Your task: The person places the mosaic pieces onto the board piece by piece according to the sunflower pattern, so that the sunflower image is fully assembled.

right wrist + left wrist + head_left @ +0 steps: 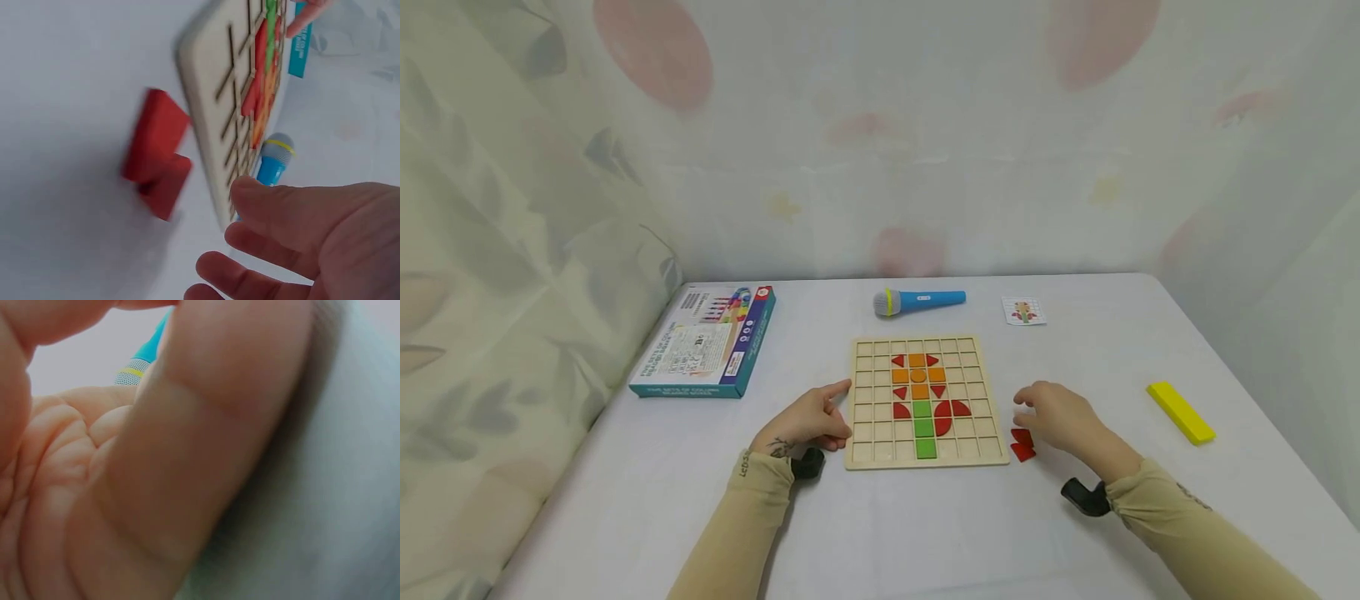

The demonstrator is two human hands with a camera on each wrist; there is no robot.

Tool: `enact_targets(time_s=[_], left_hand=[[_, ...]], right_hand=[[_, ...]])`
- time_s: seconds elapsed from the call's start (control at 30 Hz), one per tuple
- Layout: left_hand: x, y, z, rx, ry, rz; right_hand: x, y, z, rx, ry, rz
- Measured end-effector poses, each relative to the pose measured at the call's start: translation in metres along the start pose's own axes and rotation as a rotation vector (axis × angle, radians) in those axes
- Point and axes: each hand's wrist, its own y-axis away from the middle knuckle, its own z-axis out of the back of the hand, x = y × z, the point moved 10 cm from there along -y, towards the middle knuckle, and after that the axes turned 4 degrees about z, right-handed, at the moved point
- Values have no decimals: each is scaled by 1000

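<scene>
A square wooden grid board (872, 454) lies flat on the white table, bearing a flower pattern of red, orange and green tiles. My left hand (805, 421) is at the board's left edge, index finger extended along it and thumb near the lower corner. To the right of the board, my right hand (1062, 419) hovers with loosely bent fingers and nothing between them. Just below its fingertips lie two red tiles (1022, 452), close together and beside the board's lower right corner. The right wrist view shows these red tiles (156, 137) apart from the fingers.
Behind the board lies a blue toy microphone (928, 300), with a small pattern card (1023, 312) to its right. A boxed set (700, 342) sits at the back left. A yellow block (1181, 412) rests on the right side of the table.
</scene>
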Motion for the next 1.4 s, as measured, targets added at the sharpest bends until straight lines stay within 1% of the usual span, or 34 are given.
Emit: enact_targets(time_s=[0.17,0.33,0.47,0.57,0.7,0.87,1.0,1.2,1.3,1.4], left_hand=[[0,1,1,0,-7,5],[-1,2,1,7,-9,6],[0,1,1,7,-5,8],[0,1,1,7,-1,7],[0,1,1,8,-2,3],[1,0,1,5,-1,-1],[1,0,1,7,4,-4],[0,0,1,12,11,-6],[0,0,0,12,6,-11],[0,-1,1,12,5,-12]], right_hand=[[-4,11,-15,25,33,4],[-1,17,-18,12,58,25],[-1,17,-18,3,42,28],[-1,18,-19,12,8,21],[-4,20,-17,45,-28,-10],[-10,23,-16,115,-8,-38],[-16,26,-19,149,-26,-62],[-22,28,-20,143,-85,-80],[-19,24,-16,110,-131,-47],[-9,14,-6,56,-203,6]])
